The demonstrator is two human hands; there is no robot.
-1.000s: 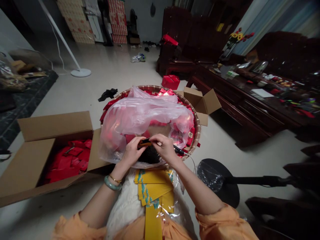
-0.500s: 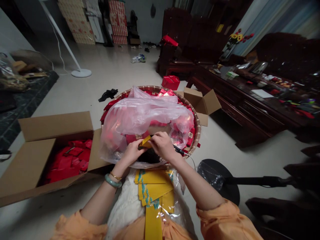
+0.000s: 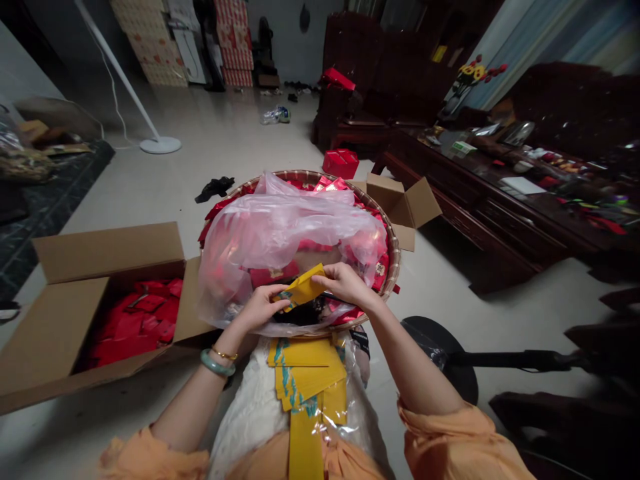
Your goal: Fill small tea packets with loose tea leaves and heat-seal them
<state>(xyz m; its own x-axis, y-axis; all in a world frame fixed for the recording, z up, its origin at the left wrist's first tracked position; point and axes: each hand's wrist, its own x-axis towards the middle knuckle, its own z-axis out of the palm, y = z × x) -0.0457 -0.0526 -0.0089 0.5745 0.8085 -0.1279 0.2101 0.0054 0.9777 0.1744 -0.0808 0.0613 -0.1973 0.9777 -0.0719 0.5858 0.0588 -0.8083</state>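
My left hand (image 3: 260, 308) and my right hand (image 3: 347, 283) both pinch a small yellow packet (image 3: 303, 290), held tilted above the near rim of a round woven basket (image 3: 395, 250). The basket is full of red packets (image 3: 330, 185) under a loose clear plastic bag (image 3: 280, 233). A dark heap (image 3: 305, 312) lies in the basket just below the packet. A stack of yellow packets (image 3: 305, 380) in clear wrap rests on my lap.
An open cardboard box (image 3: 60, 313) with red packets stands at the left. A small open box (image 3: 400, 200) sits behind the basket. A black round stand base (image 3: 450, 360) lies at the right. Dark wooden furniture (image 3: 490, 200) lines the right side.
The yellow packet has been lifted and turned from edge-on to showing its flat face. My right hand moved up and to the right.
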